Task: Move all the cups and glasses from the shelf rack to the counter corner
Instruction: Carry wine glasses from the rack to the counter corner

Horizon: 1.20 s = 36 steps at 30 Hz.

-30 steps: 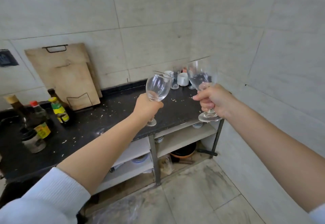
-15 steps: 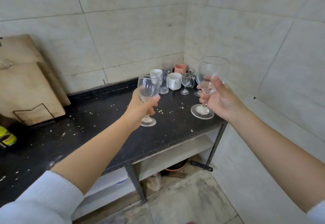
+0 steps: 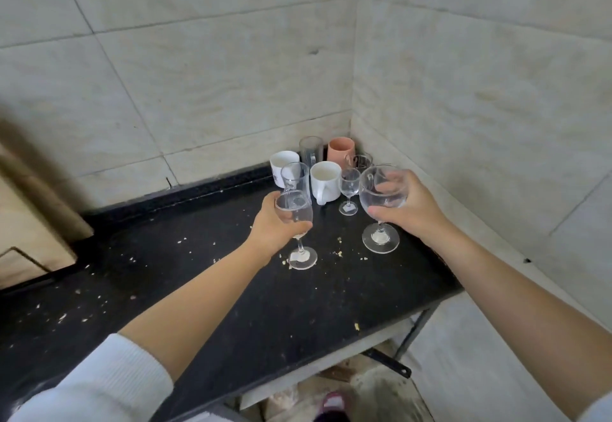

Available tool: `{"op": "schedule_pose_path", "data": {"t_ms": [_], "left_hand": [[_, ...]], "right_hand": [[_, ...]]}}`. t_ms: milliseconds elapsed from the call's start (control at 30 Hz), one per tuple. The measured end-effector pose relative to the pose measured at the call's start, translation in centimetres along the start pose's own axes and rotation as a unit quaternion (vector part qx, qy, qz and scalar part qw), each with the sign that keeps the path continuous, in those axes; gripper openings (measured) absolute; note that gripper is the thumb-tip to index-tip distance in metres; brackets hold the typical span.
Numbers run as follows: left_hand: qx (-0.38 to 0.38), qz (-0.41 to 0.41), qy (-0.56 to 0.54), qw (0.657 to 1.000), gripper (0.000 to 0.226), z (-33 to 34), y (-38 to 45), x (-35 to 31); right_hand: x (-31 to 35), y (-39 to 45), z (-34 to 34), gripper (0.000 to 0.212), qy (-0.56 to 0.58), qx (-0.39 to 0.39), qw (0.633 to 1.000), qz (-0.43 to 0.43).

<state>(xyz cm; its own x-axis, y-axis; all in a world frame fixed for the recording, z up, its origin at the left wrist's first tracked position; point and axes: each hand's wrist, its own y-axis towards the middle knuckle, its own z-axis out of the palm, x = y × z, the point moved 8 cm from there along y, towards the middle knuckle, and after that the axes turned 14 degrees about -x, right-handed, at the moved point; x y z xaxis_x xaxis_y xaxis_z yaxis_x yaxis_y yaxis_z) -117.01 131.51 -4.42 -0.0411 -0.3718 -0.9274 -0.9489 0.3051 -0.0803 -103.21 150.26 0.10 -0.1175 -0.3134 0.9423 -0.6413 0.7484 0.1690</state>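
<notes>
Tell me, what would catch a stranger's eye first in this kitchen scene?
Two bare hands, each holding a stemmed glass over the black counter: the left hand has a slim wine glass, the right hand a bigger round goblet. Behind them, cups and glasses crowd the tiled corner, among them a white mug and a pink cup. Crumbs dot the counter.

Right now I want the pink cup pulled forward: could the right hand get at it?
Probably not. The right hand already holds a large wine glass, and the small stemmed glass and a clear mug stand before the pink cup.
</notes>
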Motion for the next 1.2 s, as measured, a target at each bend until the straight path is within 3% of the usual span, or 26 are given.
{"op": "schedule_pose_path", "data": {"t_ms": [200, 333, 467, 733, 1200], "left_hand": [[0.015, 0.061, 0.153, 0.986, 0.066, 3.9, 6.9, 0.6], [0.041, 0.077, 0.228, 0.97, 0.068, 6.9, 10.4, 2.2], [0.053, 0.093, 0.225, 0.969, 0.048, 9.3, 13.0, 3.1], [0.076, 0.077, 0.25, 0.962, 0.067, 12.2, 15.7, 4.8], [0.068, 0.053, 0.232, 0.969, 0.069, 12.7, 16.7, 6.1]], "right_hand": [[-4.7, 5.9, 2.3, 0.072, -0.132, -0.008, 0.991, 0.007], [-7.5, 8.3, 4.6, 0.08, -0.154, 0.014, 0.988, 0.024], [-10.2, 10.0, 6.9, 0.082, -0.195, 0.047, 0.979, 0.04], [-12.7, 12.3, 8.9, 0.079, -0.234, 0.074, 0.969, 0.04], [-15.2, 13.0, 9.3, 0.086, -0.235, 0.102, 0.964, 0.075]]}}
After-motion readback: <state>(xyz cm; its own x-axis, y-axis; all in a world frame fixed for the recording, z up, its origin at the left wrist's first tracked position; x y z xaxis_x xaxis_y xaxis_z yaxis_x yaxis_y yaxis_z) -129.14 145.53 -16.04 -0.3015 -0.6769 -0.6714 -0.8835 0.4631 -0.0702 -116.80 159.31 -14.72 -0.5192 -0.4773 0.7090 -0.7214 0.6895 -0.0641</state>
